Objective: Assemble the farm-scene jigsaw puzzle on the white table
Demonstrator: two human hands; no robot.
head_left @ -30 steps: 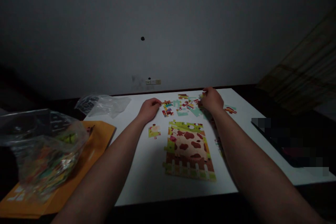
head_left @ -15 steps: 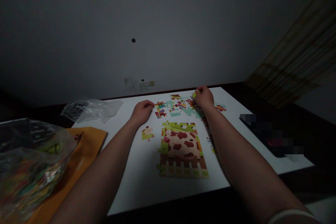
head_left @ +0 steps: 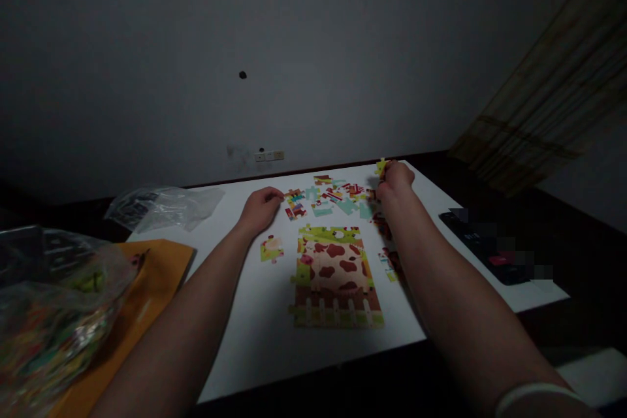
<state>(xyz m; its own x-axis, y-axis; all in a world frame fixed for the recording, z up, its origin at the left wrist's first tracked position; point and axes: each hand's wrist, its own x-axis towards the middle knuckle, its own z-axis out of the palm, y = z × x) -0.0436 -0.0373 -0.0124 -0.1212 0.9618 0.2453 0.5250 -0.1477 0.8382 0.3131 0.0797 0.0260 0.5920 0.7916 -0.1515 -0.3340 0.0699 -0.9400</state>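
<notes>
My right hand (head_left: 398,177) is raised at the far right of the table, its fingers closed on a yellow-green puzzle piece (head_left: 381,167). At the near edge of the loose puzzle pieces (head_left: 345,204), my left hand (head_left: 260,210) rests on the table with fingers curled together; no piece shows in it. Its fingertips are close beside a multicoloured piece (head_left: 295,210). Between my forearms lies a joined puzzle section (head_left: 337,277) with a spotted cow and a white fence. A single green and pink piece (head_left: 272,249) sits left of it. My right forearm partly covers several pieces (head_left: 389,266).
A clear plastic bag (head_left: 164,208) lies at the table's back left. Nearer, a bag of colourful pieces (head_left: 59,333) rests on an orange envelope (head_left: 159,274). A dark flat object (head_left: 482,248), partly pixelated, lies along the right edge of the white table (head_left: 274,353).
My right hand has moved right and slightly up, with the yellow-green piece now showing more fully. My left hand stays by the loose pieces. The whole view has shifted slightly.
</notes>
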